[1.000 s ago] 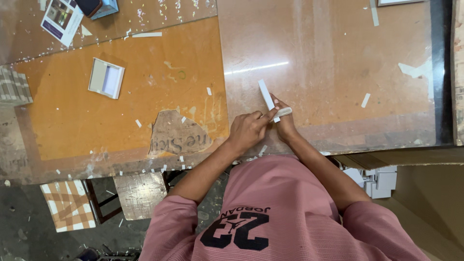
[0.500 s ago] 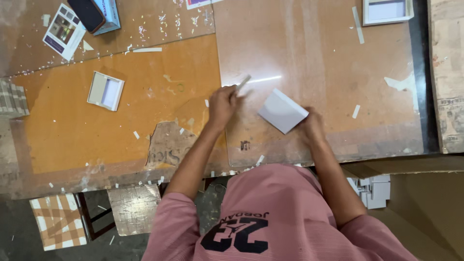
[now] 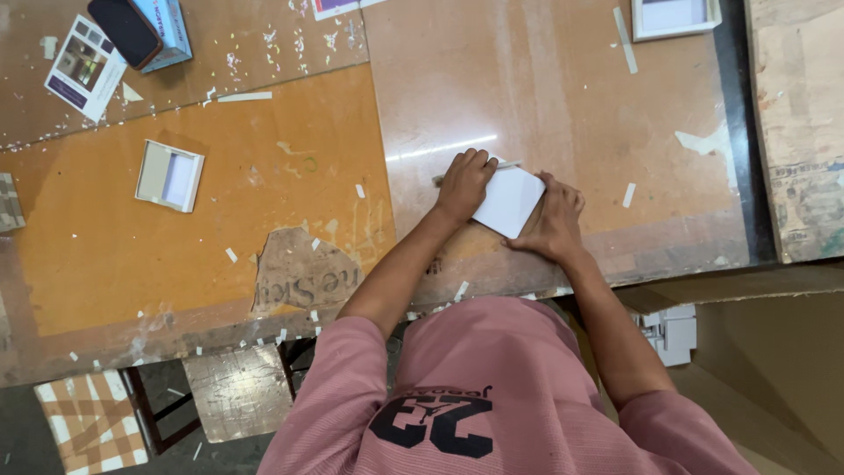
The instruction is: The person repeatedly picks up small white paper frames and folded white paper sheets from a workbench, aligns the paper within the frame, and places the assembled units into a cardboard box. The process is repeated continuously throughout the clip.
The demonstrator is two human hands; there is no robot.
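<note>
A white square card lies tilted on the glossy brown table top. My left hand is closed at the card's left edge around a thin pale stick-like tool, whose ends poke out on both sides of the fist. Resting against the card's right and lower edge, my right hand holds it down on the table. Both forearms reach out from my pink shirt at the bottom of the view.
A small white square frame lies on the orange sheet at left. A phone on a blue box and a booklet sit far left. Another white frame is at the far right; paper scraps are scattered about. A cardboard box stands lower right.
The hands were together near the table edge with a white strip, then apart. Now my left hand has come back to the card's left edge and my right hand holds the card.
</note>
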